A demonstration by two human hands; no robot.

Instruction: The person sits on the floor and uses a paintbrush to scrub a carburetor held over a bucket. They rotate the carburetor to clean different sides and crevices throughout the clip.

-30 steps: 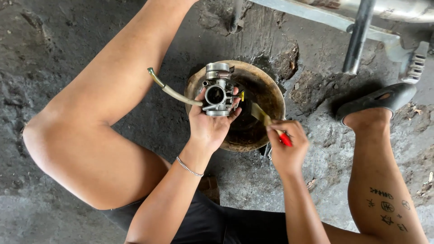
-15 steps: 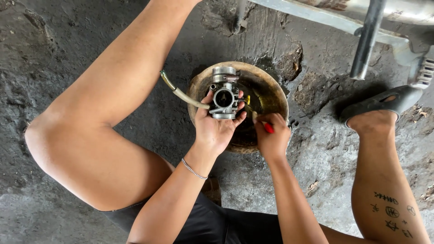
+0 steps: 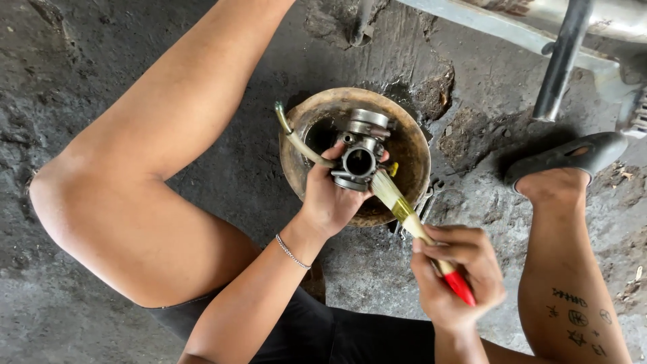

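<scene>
My left hand (image 3: 330, 199) grips a grey metal carburetor (image 3: 360, 152) with a round bore facing up, held over a round rusty bowl (image 3: 411, 135). A pale rubber hose (image 3: 293, 138) runs off the carburetor to the left, over the bowl's rim. My right hand (image 3: 458, 276) holds a paintbrush (image 3: 414, 226) with a red handle tip and a yellow ferrule. Its pale bristles touch the carburetor's lower right side.
I squat on a dark, oily concrete floor (image 3: 81, 317). My left knee (image 3: 74, 195) is at the left, and my right leg with a dark sandal (image 3: 566, 155) at the right. A metal stand and frame tubes (image 3: 563, 57) stand at the upper right.
My right hand has drawn back toward me and down, and the brush now reaches up so its bristles meet the carburetor. The left hand still holds the carburetor over the bowl.
</scene>
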